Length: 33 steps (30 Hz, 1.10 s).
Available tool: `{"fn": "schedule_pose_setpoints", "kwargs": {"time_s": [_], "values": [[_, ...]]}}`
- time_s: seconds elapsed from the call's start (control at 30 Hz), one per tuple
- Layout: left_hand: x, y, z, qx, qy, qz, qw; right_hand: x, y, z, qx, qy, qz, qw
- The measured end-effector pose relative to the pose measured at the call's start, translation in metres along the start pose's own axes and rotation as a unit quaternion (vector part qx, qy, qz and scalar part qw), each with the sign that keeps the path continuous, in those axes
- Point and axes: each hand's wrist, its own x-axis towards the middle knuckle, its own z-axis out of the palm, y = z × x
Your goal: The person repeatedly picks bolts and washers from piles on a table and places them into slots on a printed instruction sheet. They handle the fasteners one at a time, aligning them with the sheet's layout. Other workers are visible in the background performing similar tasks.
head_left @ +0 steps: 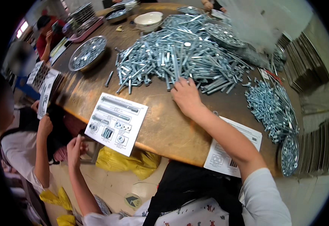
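Observation:
A large heap of long silver bolts (175, 56) covers the middle of the brown wooden table (164, 124). My right hand (187, 97) reaches across the table and rests palm down on the near edge of the heap, with its fingers spread and touching the bolts. My left hand (74, 147) hangs below the table's near-left edge, close to a metal stool frame. Its fingers are loosely curled, and whether it holds anything is unclear. A printed sheet with pictures of parts (115, 122) lies on the table between my two hands.
A second printed sheet (230, 152) lies under my right forearm. Smaller screws (270, 107) are piled at right above a round metal tray (289, 155). Another tray (88, 53) and white bowls (148, 19) stand farther back. Yellow bags (128, 162) lie under the table. A co-worker (21, 150) sits at left.

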Motion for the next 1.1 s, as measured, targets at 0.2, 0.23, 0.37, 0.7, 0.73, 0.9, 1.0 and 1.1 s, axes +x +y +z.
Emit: {"fn": "schedule_pose_setpoints", "kwargs": {"time_s": [0.2, 0.23, 0.37, 0.7, 0.73, 0.9, 1.0, 1.1], "values": [[-0.098, 0.104, 0.141, -0.061, -0.214, 0.211, 0.952, -0.015, 0.031, -0.013, 0.189, 0.065, -0.074, 0.977], [-0.106, 0.109, 0.159, -0.066, -0.234, 0.226, 0.943, -0.015, 0.021, -0.037, 0.232, 0.113, -0.066, 0.964], [-0.127, 0.127, 0.24, -0.02, -0.311, 0.212, 0.926, -0.069, 0.052, -0.142, 0.205, 0.153, 0.023, 0.967], [-0.151, 0.118, 0.38, 0.074, -0.464, 0.336, 0.816, -0.211, 0.026, -0.153, 0.225, -0.062, 0.279, 0.932], [-0.151, 0.117, 0.385, 0.097, -0.455, 0.36, 0.809, -0.211, 0.022, -0.148, 0.22, -0.067, 0.279, 0.932], [-0.151, 0.108, 0.403, 0.143, -0.419, 0.452, 0.774, -0.218, 0.017, -0.145, 0.186, -0.092, 0.301, 0.931], [-0.151, 0.107, 0.401, 0.128, -0.429, 0.426, 0.787, -0.24, 0.037, -0.171, 0.172, -0.087, 0.351, 0.916], [-0.146, 0.107, 0.402, 0.124, -0.447, 0.42, 0.78, -0.282, 0.062, -0.192, 0.226, -0.089, 0.415, 0.877]]}}
